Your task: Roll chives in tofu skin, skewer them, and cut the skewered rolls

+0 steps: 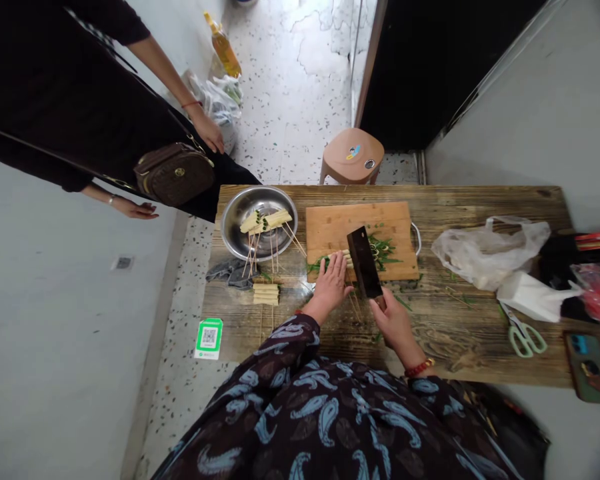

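My right hand (394,325) is closed round the handle of a dark cleaver (364,261). The cleaver's blade stands over the wooden cutting board (357,217), beside pale skewered rolls (347,257). On the left end of those rolls lies my left hand (330,283), fingers stretched out and pressing down, so part of the rolls is hidden. Cut green strips (383,251) are scattered on the board's right side. Thin sticks (354,303) run from the rolls toward me. Whether the blade touches the rolls, I cannot tell.
Left of the board, a steel bowl (229,233) holds skewered pale rolls (279,218); another skewered bundle (266,294) lies before it by a grey cloth (229,273). Rightward are a plastic bag (480,257), scissors (526,337) and a phone (589,367). Another person (55,87) stands at left.
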Motion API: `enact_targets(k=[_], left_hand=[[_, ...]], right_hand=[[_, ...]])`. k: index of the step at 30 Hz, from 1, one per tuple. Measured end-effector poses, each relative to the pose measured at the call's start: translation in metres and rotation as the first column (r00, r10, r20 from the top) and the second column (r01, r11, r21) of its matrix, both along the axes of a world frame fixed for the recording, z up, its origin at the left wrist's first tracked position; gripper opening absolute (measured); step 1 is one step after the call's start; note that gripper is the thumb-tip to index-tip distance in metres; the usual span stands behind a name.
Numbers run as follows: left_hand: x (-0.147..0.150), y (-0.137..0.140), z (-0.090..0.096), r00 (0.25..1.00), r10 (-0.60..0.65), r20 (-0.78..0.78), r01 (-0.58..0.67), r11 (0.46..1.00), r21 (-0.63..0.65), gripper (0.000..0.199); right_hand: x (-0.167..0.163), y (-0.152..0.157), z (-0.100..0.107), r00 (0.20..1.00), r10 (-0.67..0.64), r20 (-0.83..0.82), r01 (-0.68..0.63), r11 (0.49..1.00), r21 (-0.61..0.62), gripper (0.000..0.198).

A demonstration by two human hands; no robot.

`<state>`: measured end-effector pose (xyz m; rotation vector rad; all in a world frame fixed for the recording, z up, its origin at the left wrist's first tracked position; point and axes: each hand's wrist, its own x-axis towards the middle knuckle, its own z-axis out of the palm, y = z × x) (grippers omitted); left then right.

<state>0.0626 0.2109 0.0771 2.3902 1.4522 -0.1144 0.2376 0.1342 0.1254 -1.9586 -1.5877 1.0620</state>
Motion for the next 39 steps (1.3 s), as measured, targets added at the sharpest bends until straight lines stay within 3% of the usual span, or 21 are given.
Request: enact_targets(k=[8,25,34,39], left_hand=[[-0.002,0.0,-0.002,1.0,-0.004,-0.006,0.005,1.0,0.023,0.088],[-0.003,0.005,0.0,1.0,-0.013,0.029,0.014,1.0,-0.012,0.088],[-0.004,0.012,0.01,0.999,-0.03,0.029,0.031,0.999,-0.027,0.078],[-0.014,0.028,0.026,0.996,0.028,0.089,-0.025,0.999,-0.029,0.056]], right_hand=[[-0.003,0.001,0.001,0.998,0.037,0.046,-0.038,0.999,0.019,0.037],[-0.01,0.01,-0.007,0.986,0.135,0.094,-0.128,0.989,-0.08,0.028],[-0.02,0.034,-0.02,0.999,0.012,0.052,-0.012,1.0,0.009,0.032],[0.004,0.016,-0.011,0.971,-0.231,-0.063,0.233,0.972,0.015,0.03]])
